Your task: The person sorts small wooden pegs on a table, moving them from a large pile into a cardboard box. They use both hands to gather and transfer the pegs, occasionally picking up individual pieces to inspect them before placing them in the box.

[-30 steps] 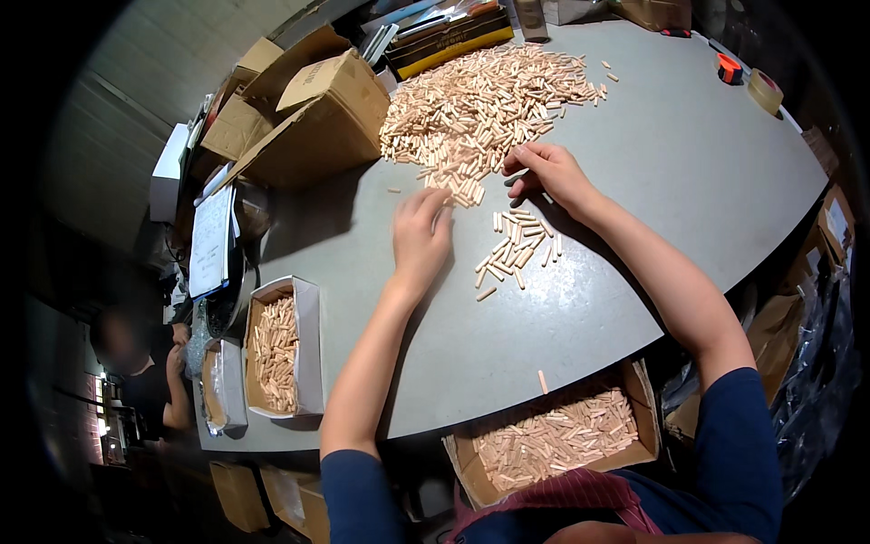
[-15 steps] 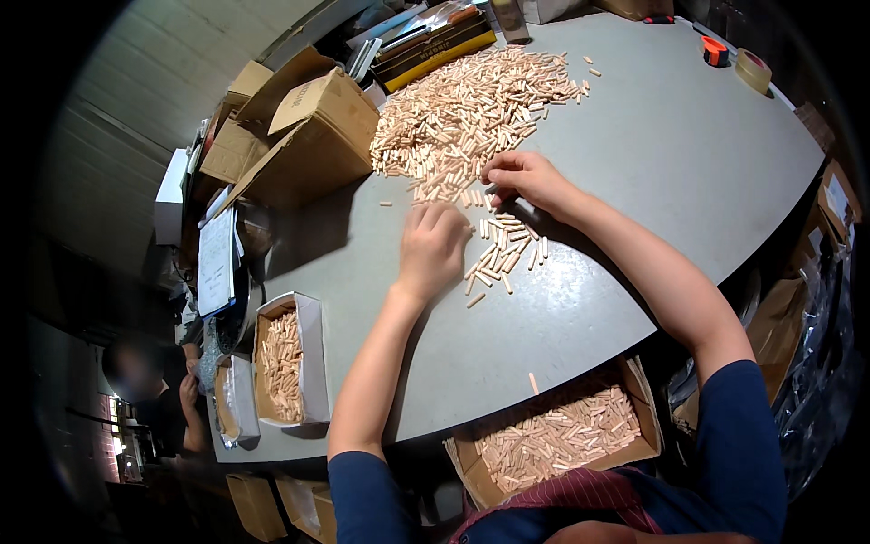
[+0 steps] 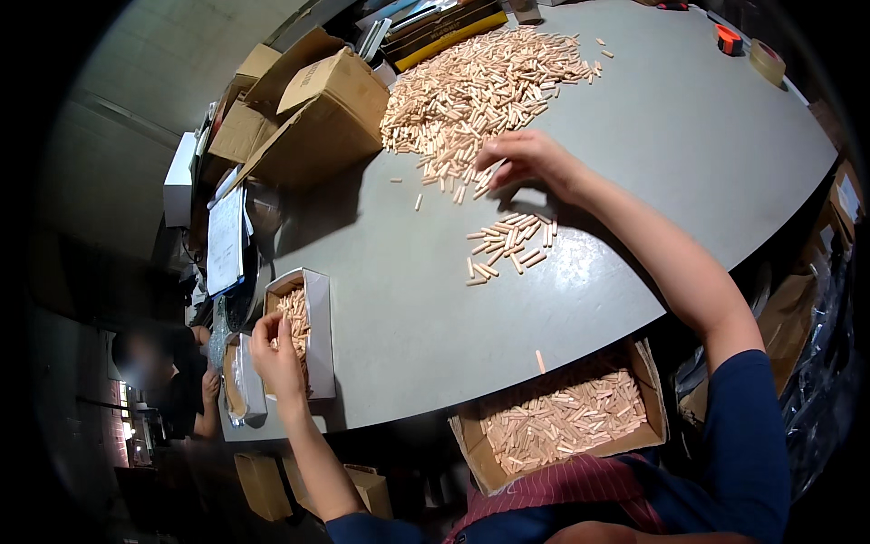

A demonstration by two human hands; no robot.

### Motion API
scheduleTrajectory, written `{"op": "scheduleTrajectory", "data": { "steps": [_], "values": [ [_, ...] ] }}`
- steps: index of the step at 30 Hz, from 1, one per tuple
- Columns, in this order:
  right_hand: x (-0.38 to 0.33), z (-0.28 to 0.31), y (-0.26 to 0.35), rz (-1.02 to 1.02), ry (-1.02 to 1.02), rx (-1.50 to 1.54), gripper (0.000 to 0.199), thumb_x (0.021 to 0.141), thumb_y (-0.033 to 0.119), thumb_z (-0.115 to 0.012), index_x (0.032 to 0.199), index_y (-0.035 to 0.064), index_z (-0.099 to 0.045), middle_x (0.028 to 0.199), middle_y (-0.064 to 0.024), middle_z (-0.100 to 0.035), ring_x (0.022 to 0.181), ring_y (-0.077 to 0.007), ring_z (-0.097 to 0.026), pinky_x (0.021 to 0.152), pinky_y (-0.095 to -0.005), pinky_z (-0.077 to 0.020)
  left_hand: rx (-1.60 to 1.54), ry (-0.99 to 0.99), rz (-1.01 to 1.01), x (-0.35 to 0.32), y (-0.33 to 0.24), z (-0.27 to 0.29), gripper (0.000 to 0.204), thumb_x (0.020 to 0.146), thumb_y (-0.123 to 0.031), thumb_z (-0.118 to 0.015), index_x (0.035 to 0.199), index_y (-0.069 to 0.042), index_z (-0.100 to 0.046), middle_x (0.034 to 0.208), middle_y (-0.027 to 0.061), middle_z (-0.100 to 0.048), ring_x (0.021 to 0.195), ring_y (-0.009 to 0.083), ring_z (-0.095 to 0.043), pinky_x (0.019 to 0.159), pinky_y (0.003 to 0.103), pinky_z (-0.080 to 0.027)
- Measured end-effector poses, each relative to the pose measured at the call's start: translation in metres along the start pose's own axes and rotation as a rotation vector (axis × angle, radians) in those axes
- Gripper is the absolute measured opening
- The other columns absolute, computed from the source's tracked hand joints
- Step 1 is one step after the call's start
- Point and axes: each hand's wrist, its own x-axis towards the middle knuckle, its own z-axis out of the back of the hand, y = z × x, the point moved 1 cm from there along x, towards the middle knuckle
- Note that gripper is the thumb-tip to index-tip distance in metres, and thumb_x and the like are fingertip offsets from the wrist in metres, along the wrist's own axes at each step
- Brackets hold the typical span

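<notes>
On the grey tabletop [image 3: 689,136], the right hand [image 3: 526,159] hovers at the near edge of the big dowel heap [image 3: 480,86], fingers curled; whether its grip holds any dowel cannot be told. A small sorted cluster [image 3: 509,243] lies just below it. Far to the left, the left hand [image 3: 276,354] reaches over the white box [image 3: 319,335] of dowels, fingers loosely pinched, its grip's contents unclear.

Bare forearms, short dark blue sleeves, and a dark red apron with thin pale stripes
</notes>
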Motion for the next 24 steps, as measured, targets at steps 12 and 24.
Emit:
{"op": "scheduleTrajectory", "data": {
  "steps": [12, 24],
  "values": [
    [0.013, 0.031, -0.010, 0.085, -0.288, 0.019, 0.027, 0.097, 0.027, -0.068, 0.108, 0.0031, -0.070, 0.100, -0.0060, -0.071, 0.073, -0.0165, -0.072, 0.067, -0.0289, -0.0576, -0.188, 0.480, -0.589, -0.042, -0.101, -0.118, 0.060, 0.092, -0.014, -0.068, 0.145, 0.004, -0.048, 0.154, 0.0233, -0.046, 0.141, 0.0416, -0.042, 0.119, 0.048, -0.033],
    [0.015, 0.032, -0.019, 0.076, -0.294, -0.026, 0.034, 0.102, 0.034, -0.066, 0.117, 0.0038, -0.063, 0.109, -0.0059, -0.068, 0.075, -0.0169, -0.073, 0.071, -0.0279, -0.0568, -0.464, 0.739, -0.769, -0.022, -0.189, -0.183, 0.060, 0.104, -0.025, -0.054, 0.151, 0.007, -0.036, 0.155, 0.0278, -0.042, 0.145, 0.0436, -0.037, 0.121, 0.049, -0.028]
  ]
}}
